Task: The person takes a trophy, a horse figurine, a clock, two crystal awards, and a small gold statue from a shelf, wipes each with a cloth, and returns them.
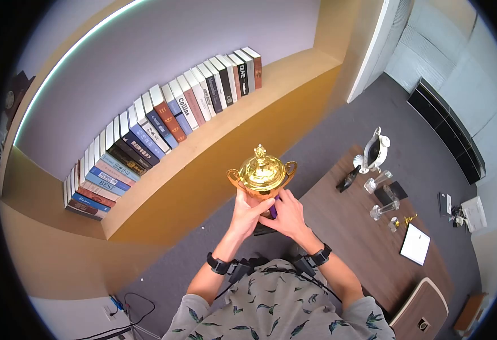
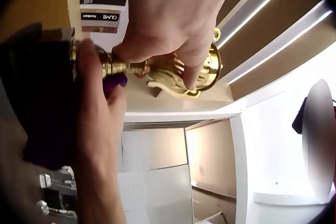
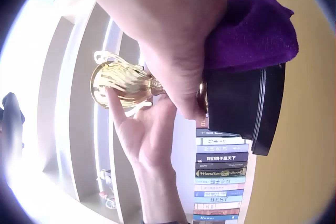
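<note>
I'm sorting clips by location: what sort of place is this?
Probably an office or study: a long wall shelf lined with books, a wooden desk carrying glass awards, and grey carpet.

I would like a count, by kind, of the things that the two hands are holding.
gold trophy: 1
purple cloth: 1
Total: 2
</note>
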### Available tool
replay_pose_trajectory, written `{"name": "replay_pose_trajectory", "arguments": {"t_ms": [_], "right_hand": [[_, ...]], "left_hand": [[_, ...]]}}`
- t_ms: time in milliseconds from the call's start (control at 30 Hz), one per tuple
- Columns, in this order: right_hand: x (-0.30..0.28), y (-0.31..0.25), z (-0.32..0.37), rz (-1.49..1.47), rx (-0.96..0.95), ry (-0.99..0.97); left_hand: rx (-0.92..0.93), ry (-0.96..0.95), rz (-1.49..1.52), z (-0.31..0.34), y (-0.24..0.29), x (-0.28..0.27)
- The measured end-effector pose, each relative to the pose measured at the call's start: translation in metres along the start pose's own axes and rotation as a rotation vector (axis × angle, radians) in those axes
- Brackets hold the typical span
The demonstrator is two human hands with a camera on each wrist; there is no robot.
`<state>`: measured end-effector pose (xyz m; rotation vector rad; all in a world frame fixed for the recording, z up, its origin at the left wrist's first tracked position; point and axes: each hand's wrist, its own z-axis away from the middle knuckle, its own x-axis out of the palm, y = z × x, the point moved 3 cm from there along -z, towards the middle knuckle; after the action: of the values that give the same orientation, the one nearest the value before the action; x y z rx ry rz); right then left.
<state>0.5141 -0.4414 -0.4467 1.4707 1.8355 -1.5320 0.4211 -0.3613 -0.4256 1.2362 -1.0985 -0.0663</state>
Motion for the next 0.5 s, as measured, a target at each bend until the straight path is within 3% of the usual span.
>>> {"name": "replay_pose_trajectory", "arguments": {"t_ms": [167,300,367,433,500], "right_hand": [[-0.022,0.005,-0.008,-0.026,-0.099,-0.059],[-0.022,0.011,-0.011,-0.042,-0.163,-0.069],[-0.027,0.014,-0.013,-0.097,-0.202,-0.062],[-0.036,0.02,-0.017,-0.183,-0.252,-0.094],[-0.039,0.042,-0.013,-0.449,-0.16,-0.059]], "left_hand": [[-0.057,-0.093,-0.248,-0.004,0.01,0.009],[0.021,0.033,-0.342,0.0,0.007,0.012],[0.108,-0.007,-0.418,0.0,0.012,0.016],[0.155,0.012,-0.453,-0.001,0.026,0.02],[0.174,0.084,-0.376,0.0,0.044,0.019]]}}
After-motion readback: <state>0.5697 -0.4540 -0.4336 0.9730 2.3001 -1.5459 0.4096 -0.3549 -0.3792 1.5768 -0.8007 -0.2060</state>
